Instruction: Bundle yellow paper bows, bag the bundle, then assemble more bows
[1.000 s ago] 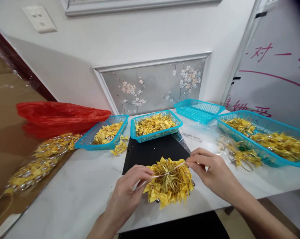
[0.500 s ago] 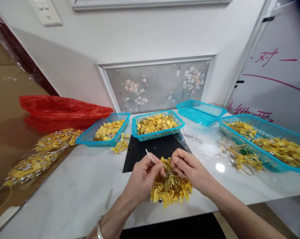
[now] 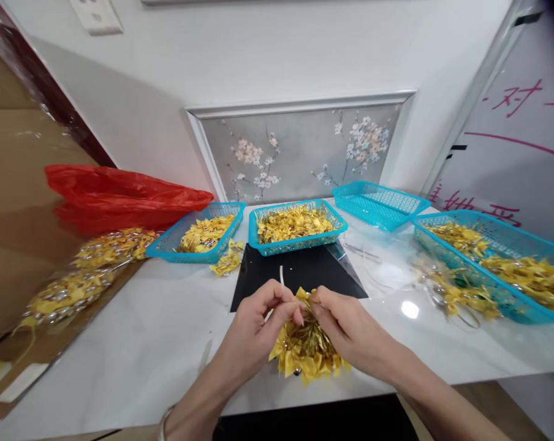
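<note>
On the near side of the black mat (image 3: 299, 272), by its near edge, the gold bunch (image 3: 304, 355) sits on the bench (image 3: 143, 343), a thick ruff of satiny petals (image 3: 286, 355) round a tinsel middle (image 3: 314, 340), with a silver bead (image 3: 297, 372) showing at its lower rim; the left hand (image 3: 263, 318) has its fingers narrowed to a pinch on a white cord (image 3: 281, 275), one end of which stands up against the mat; the right hand (image 3: 350, 321) also has its fingers drawn close together at the bunch, probably on the cord too, but they hide what lies between them, so I cannot be certain; the bunch should be light and soft, quick to give under a squeeze and to slide on the smooth bench, so little force would do; the petals look easy to crease and the tinsel easy to bend, which makes the gathered middle a better hold than the petal tips; the cord looks thin and limp, perhaps slightly slippery, and is best pinched near its ends; at the mat's far end stands a blue basket (image 3: 299, 246) heaped with gold pieces (image 3: 295, 223), and just left of the mat lies a small loose gold piece (image 3: 230, 260), likely just as light and apt to snag.
</note>
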